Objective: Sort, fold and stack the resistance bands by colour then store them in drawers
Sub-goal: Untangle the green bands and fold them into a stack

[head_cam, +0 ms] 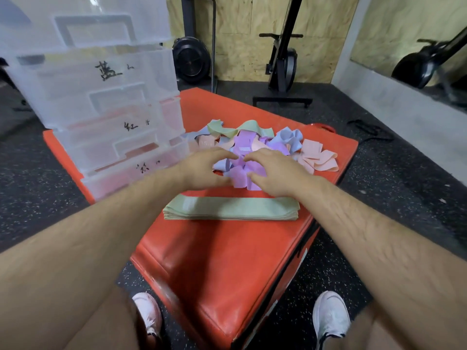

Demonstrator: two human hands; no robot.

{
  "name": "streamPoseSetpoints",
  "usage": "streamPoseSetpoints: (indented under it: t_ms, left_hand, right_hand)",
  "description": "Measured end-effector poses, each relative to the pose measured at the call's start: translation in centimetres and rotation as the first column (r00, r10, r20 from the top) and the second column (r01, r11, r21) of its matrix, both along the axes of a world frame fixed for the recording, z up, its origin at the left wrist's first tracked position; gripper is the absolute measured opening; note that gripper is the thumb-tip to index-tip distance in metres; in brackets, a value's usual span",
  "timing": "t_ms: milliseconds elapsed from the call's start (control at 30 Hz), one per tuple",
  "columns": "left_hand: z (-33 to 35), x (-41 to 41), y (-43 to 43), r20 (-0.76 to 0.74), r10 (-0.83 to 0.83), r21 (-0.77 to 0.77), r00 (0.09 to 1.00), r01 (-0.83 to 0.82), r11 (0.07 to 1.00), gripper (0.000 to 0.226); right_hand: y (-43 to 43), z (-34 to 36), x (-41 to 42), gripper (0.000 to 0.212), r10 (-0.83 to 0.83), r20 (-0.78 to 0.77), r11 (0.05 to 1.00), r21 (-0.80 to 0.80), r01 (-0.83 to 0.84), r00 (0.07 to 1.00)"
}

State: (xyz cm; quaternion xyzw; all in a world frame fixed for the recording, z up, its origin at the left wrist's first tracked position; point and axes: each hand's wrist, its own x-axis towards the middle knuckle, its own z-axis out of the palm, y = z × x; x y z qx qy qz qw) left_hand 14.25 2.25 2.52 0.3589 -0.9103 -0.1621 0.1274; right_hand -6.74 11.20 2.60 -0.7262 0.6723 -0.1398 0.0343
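Hands [202,170] [274,173] two, green stack [231,207] one

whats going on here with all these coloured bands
A person is sorting a mixed pile of resistance bands on a red padded box. The left hand and right hand are both on its purple bands; any grip is unclear. A neat green stack lies nearer them, with clear drawers at left.
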Motion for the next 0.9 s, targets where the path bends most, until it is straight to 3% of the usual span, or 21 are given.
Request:
streamPoseSetpoints:
  t_ms: [333,500,667,900]
  left_hand:
    - [-0.7,-8.3,-6.9,-0.048,0.220,0.030,0.974,-0.219,0.975,0.055]
    - [-1.7,-9.2,-8.8,-0.100,0.258,0.098,0.961,-0.249,0.964,0.046]
    - [-2.5,-7.9,-9.5,-0.183,0.291,0.157,0.939,-0.264,0.952,0.054]
    - [-2.0,-7.8,-9.1,-0.219,0.265,0.132,0.939,-0.240,0.962,0.047]
  right_hand:
    - [-11.1,-1.7,-1.8,0.051,-0.207,-0.011,0.978,0.034,0.207,0.978]
    - [-14.8,-2.8,-1.4,0.045,-0.278,0.107,0.959,0.090,0.270,0.954]
    - [-17.1,-3.6,-0.1,0.042,-0.359,0.182,0.932,0.114,0.343,0.915]
    - [-17.5,-1.9,-0.2,0.042,-0.352,0.270,0.911,-0.119,0.394,0.896]
